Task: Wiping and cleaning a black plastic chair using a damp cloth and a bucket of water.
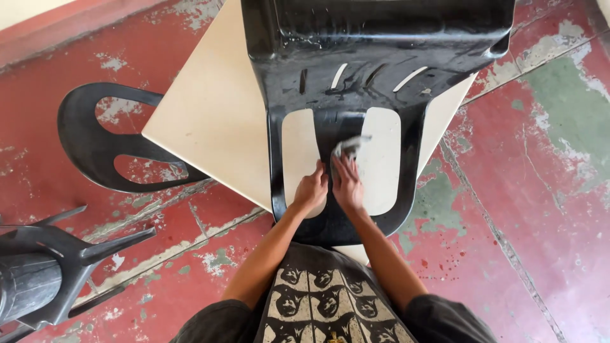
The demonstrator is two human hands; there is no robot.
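Note:
A black plastic chair (356, 70) lies tipped over on a cream square table (216, 121), its backrest pointing toward me. My right hand (347, 184) presses a small grey cloth (348, 146) against the centre bar of the backrest. My left hand (311, 190) rests right beside it, fingers curled on the edge of the left cut-out in the backrest.
Another black chair backrest (95, 146) sticks out from under the table at the left. The upturned legs of a black chair (44, 267) show at the lower left. The floor (534, 190) is worn red paint with cracks and grey-green patches.

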